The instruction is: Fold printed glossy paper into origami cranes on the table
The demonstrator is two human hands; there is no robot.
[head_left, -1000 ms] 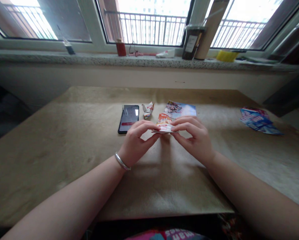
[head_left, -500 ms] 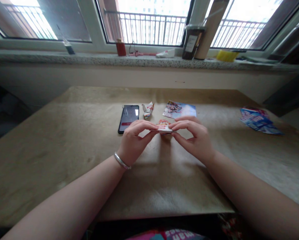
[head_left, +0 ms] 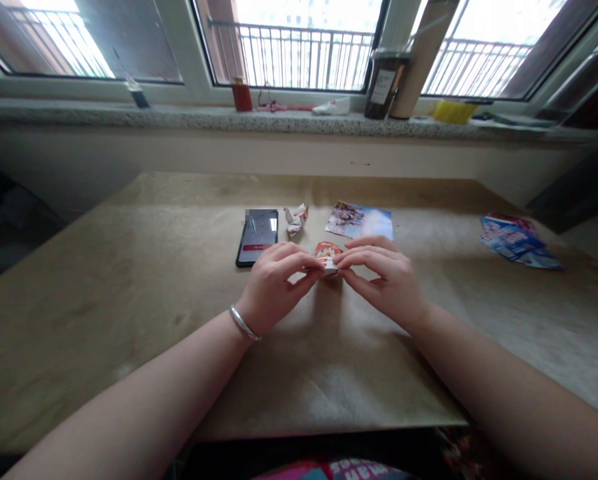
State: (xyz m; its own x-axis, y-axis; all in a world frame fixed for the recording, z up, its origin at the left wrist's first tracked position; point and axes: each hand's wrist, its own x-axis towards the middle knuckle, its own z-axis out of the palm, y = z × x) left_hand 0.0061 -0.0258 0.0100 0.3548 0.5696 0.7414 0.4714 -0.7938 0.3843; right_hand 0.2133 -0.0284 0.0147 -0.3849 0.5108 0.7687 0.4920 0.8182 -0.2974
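Observation:
Between my two hands is a small piece of folded printed paper (head_left: 328, 252), orange-red on its upper part and white along its near edge. My left hand (head_left: 279, 283) pinches its left side between thumb and fingers; a silver bangle circles that wrist. On the opposite side, my right hand (head_left: 386, 277) grips the paper's right edge with thumb and fingertips. The fingers cover both ends of the paper. Just beyond my left hand lies a dark smartphone (head_left: 259, 233), its near corner close to my knuckles. A folded paper figure (head_left: 297, 220) in white, red and green stands beside the phone.
A printed sheet (head_left: 361, 220) lies behind my right hand. Blue and red wrappers (head_left: 521, 243) are at the right of the table (head_left: 129, 300). On the stone windowsill (head_left: 179, 118) stand a red container (head_left: 241, 95), a dark lidded jar (head_left: 383, 87) and a yellow item (head_left: 453, 112).
The paper has tilted, so more of its orange-red face shows. My hands have come slightly closer together, and the left fingers reach further over the paper.

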